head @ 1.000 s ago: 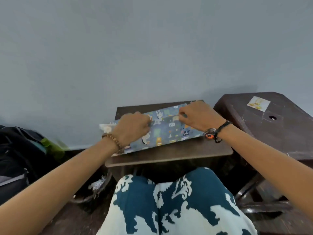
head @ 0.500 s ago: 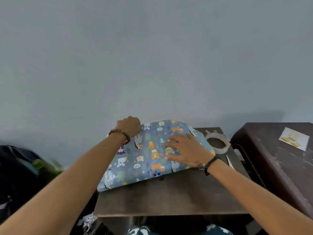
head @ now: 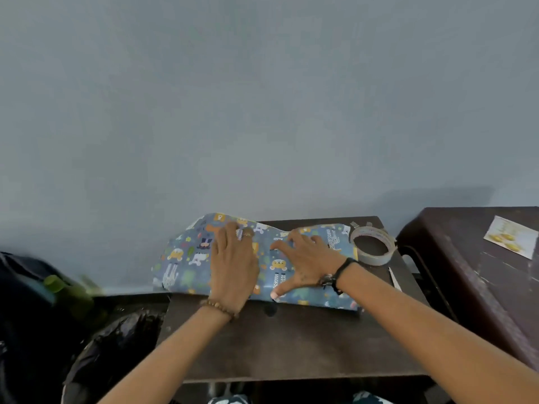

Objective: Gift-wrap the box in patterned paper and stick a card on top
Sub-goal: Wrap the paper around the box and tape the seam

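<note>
Patterned paper [head: 186, 266]: blue sheet printed with small animals, draped over a raised shape at the far edge of the small dark table [head: 291, 339]; its left part overhangs the table's far-left corner, its right end stops just beside the tape roll.
Box: not visible as such; only the paper's raised, humped surface shows.
Left hand [head: 233, 266]: palm down, fingers straight and pointing to the far edge, pressing flat on the paper near its middle; ring on one finger, beaded bracelet at the wrist.
Right hand [head: 306, 263]: palm down on the paper just right of the left hand, fingers spread and slightly bent, thumb stretched toward the paper's near edge; nothing gripped. Dark cord bracelets at the wrist.
Hands, relation: side by side, near each other, not touching.
Tape roll [head: 372, 246]: clear tape, lying flat at the table's far-right corner, touching or nearly touching the paper's right end.
Thin white strip [head: 395, 279]: lies along the table's right edge, near side of the tape roll; identity unclear.
Card [head: 511, 237]: pale card with yellow shapes, flat on the second dark table [head: 472, 287] to the right, well apart from the paper.
Left of table: dark bag [head: 26, 316] with a green blurred object [head: 70, 290].
</note>
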